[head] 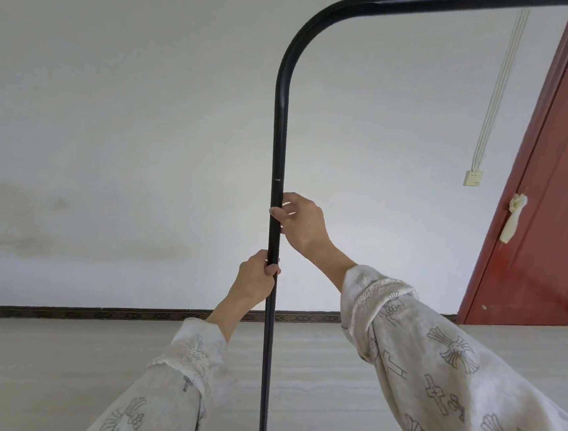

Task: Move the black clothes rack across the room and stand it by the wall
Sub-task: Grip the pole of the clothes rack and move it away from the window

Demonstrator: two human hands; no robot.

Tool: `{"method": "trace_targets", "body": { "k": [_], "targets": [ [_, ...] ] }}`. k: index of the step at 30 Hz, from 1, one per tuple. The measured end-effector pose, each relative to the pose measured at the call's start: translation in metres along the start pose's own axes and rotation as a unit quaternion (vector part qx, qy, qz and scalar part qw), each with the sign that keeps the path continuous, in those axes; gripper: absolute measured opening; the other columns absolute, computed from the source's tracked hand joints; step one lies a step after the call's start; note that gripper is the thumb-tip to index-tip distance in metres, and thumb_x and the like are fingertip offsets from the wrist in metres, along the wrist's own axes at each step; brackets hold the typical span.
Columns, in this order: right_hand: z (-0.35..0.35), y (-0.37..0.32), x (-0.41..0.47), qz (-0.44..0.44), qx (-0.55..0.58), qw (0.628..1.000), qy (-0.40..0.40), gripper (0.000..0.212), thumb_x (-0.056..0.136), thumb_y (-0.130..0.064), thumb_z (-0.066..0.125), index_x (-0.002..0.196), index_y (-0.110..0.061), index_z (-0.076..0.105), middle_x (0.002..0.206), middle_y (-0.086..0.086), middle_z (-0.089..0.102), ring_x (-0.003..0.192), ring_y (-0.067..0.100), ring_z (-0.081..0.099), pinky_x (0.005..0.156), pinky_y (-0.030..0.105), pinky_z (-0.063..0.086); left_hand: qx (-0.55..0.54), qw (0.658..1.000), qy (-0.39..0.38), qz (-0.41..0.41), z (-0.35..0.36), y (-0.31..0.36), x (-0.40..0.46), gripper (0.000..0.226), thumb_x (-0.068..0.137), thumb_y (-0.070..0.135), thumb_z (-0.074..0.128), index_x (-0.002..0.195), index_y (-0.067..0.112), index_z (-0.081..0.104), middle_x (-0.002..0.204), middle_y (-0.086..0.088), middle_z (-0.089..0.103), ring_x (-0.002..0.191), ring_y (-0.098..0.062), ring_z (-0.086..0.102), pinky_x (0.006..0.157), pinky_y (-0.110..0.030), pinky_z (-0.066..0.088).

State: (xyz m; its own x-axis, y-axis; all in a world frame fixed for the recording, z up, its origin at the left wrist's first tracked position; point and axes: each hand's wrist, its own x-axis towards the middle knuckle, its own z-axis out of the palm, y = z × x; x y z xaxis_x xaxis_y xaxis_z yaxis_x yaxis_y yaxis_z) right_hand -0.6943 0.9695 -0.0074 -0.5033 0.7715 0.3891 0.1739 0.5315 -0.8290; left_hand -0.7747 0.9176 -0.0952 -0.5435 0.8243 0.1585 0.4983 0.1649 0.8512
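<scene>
- Sleeves (pixel 450 377) of pale printed cloth fill the bottom edge nearest us, one on each forearm.
- Our left hand (pixel 254 279) is wrapped round the upright of the rack (pixel 281 129), fingers (pixel 272 269) curled closed on the black tube.
- Our right hand (pixel 300 223) sits just above it on the same upright; its thumb and fingertips pinch the tube more loosely, with a gap showing in the palm.
- The rack stands upright before us, its post running down past the bottom edge and its top bar curving off to the right; its feet are out of view, so we cannot tell whether it is lifted or on the floor (pixel 56 367).
- The white wall (pixel 113 114) is ahead, with a strip of floor between us and the skirting; a red door (pixel 551 204) is at the right.
- We judge the crossing mostly done: closing the last gap and setting the rack down by the wall remain.
</scene>
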Motion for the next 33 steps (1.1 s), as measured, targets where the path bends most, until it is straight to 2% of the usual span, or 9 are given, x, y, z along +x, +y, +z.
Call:
{"method": "trace_targets", "body": {
  "k": [7,17,19,21,23,26,28,30,33],
  "targets": [
    [0.018,0.029,0.079,0.023,0.000,0.999,0.022,0.022,0.086,-0.014,0.056,0.103,-0.008,0.067,0.092,0.021,0.071,0.092,0.040,0.063,0.088,0.050,0.053,0.004,1.000,-0.023,0.014,0.005,-0.016,0.096,0.024,0.093,0.008,0.037,0.110,0.005,0.054,0.096,-0.005,0.062,0.089,-0.023,0.054,0.074,-0.028,0.039],
    [0.035,0.051,0.167,0.077,-0.011,0.996,0.047,0.025,0.086,-0.006,0.048,0.101,-0.004,0.068,0.093,0.030,0.069,0.093,0.044,0.062,0.088,0.050,0.053,0.027,0.999,-0.025,0.031,0.016,-0.028,0.195,0.024,0.094,0.010,0.042,0.115,0.005,0.053,0.094,-0.007,0.057,0.083,-0.027,0.055,0.072,-0.031,0.043],
    [0.037,0.057,0.177,0.099,0.005,0.994,0.054,0.030,0.086,-0.002,0.043,0.102,-0.004,0.068,0.093,0.027,0.068,0.087,0.040,0.060,0.092,0.048,0.052,0.029,0.999,-0.008,0.035,0.016,-0.027,0.210,0.026,0.093,0.010,0.046,0.116,0.004,0.056,0.088,-0.009,0.058,0.085,-0.030,0.056,0.074,-0.030,0.042],
    [0.039,0.062,0.181,0.115,0.005,0.993,0.041,0.032,0.086,0.000,0.040,0.103,-0.002,0.066,0.091,0.021,0.065,0.082,0.028,0.053,0.093,0.041,0.051,0.031,0.999,0.011,0.035,0.015,-0.026,0.221,0.026,0.091,0.009,0.050,0.115,0.005,0.059,0.075,-0.007,0.057,0.081,-0.031,0.057,0.075,-0.030,0.043],
    [0.039,0.067,0.179,0.121,0.008,0.992,0.020,0.032,0.085,0.002,0.039,0.108,0.004,0.061,0.095,0.019,0.064,0.086,0.034,0.053,0.096,0.043,0.049,0.017,0.999,0.017,0.025,0.018,-0.026,0.229,0.026,0.091,0.010,0.051,0.115,0.006,0.060,0.084,-0.018,0.063,0.083,-0.036,0.061,0.082,-0.037,0.051],
    [0.032,0.075,0.173,0.134,0.021,0.990,0.021,0.034,0.087,0.002,0.039,0.116,0.007,0.057,0.114,0.024,0.063,0.107,0.041,0.055,0.102,0.050,0.044,-0.028,0.999,0.032,0.001,0.024,-0.024,0.229,0.028,0.092,0.008,0.048,0.118,0.004,0.056,0.101,-0.028,0.062,0.092,-0.042,0.063,0.088,-0.048,0.052],
    [0.021,0.081,0.165,0.141,0.022,0.989,0.035,0.036,0.090,-0.002,0.041,0.122,-0.001,0.057,0.126,0.017,0.061,0.117,0.033,0.055,0.103,0.044,0.045,-0.037,0.998,0.050,-0.004,0.029,-0.022,0.221,0.031,0.092,0.006,0.046,0.122,0.003,0.053,0.098,-0.023,0.061,0.088,-0.040,0.063,0.087,-0.047,0.052],
    [0.009,0.087,0.154,0.142,0.016,0.989,0.043,0.035,0.091,-0.005,0.042,0.122,-0.005,0.058,0.125,0.015,0.062,0.117,0.030,0.057,0.101,0.042,0.047,-0.048,0.995,0.092,0.000,0.032,-0.022,0.209,0.032,0.091,0.003,0.044,0.123,0.002,0.049,0.109,-0.021,0.056,0.083,-0.031,0.058,0.085,-0.040,0.050],
    [-0.017,0.094,0.125,0.147,-0.009,0.988,0.046,0.035,0.092,-0.007,0.040,0.123,-0.007,0.056,0.122,0.015,0.064,0.112,0.030,0.060,0.098,0.042,0.049,-0.066,0.988,0.136,0.044,0.037,-0.015,0.182,0.014,0.090,0.000,0.044,0.103,0.003,0.049,0.125,-0.015,0.047,0.082,-0.025,0.050,0.080,-0.034,0.044]
  ]
}}
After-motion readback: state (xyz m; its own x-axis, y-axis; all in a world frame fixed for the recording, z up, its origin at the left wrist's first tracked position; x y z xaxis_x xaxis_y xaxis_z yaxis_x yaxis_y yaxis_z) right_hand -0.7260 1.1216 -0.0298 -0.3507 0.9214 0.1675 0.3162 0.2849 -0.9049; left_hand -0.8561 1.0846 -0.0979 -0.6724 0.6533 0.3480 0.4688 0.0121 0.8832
